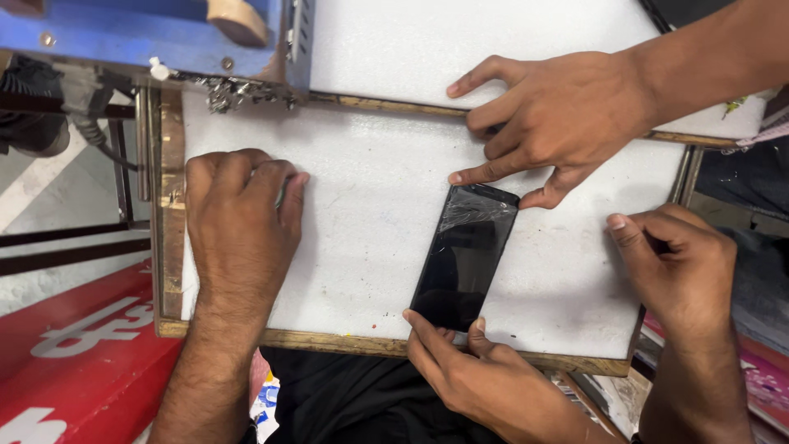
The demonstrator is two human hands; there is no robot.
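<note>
A black phone (464, 259) with a cracked, film-covered top end lies tilted on a white board (370, 222) framed in wood. My right hand (481, 378) reaches in from the bottom and pinches the phone's lower end between thumb and fingers. My left hand (240, 218) rests as a fist on the board's left part, curled around a small grey tool (283, 193) that barely shows. Another person's hand (555, 115) comes from the top right, fingertips at the phone's top corner. A further hand (678, 263) lies closed at the board's right edge.
A blue metal fixture (148, 37) with shavings stands at the top left. A second white board (460, 41) lies behind. A red panel (74, 362) is at the lower left, and dark cloth (353, 403) lies below the board's front edge.
</note>
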